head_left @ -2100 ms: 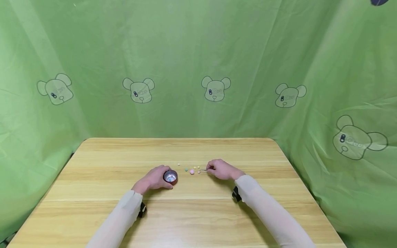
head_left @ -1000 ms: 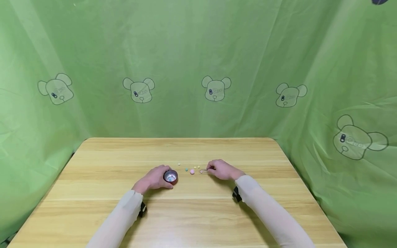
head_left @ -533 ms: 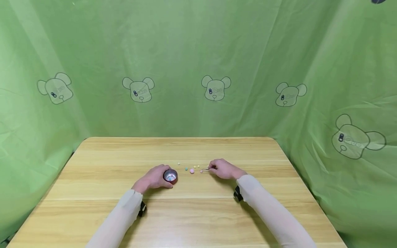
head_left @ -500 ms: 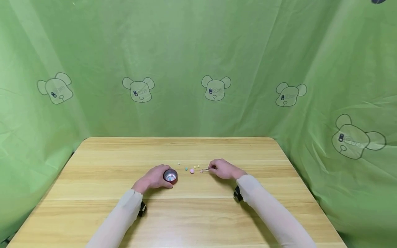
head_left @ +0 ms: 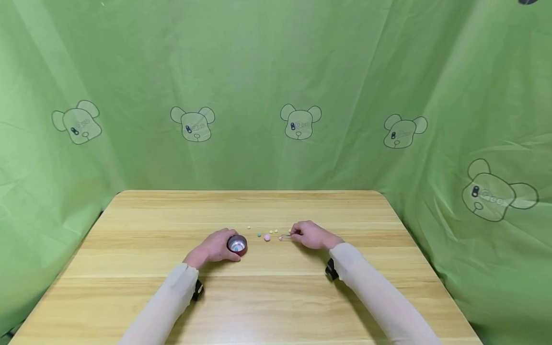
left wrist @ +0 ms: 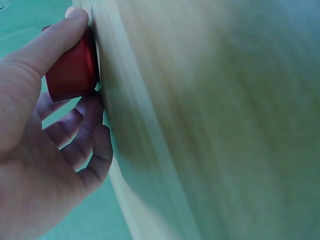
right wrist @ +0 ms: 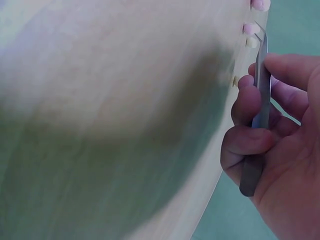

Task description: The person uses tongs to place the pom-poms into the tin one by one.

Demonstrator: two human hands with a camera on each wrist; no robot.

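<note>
My left hand (head_left: 214,247) grips a small red metal cup (left wrist: 72,70), thumb on one side and fingers on the other. The cup stands upright on the table, and small pink and bluish spots show inside its silvery bowl. Metal tweezers (right wrist: 262,80) with bent tips are held in my right hand (head_left: 311,235). Their slightly parted tips are right at a small pink bead (right wrist: 248,28) on the tabletop. To the left of this bead lies a larger pink ball (head_left: 267,237). One pale yellow bead (head_left: 289,231) sits close to the right fingertips.
Two yellow beads (head_left: 273,232), a teal bead (head_left: 259,235) and a whitish bead (head_left: 248,227) lie between the hands. The wooden table (head_left: 267,306) is backed by a green curtain (head_left: 246,158) printed with bear heads.
The right hand and tweezers have shifted slightly right, and the small pink bead has moved a little right too. A pale yellow bead has come into sight beside the right fingertips. The left hand stays put.
</note>
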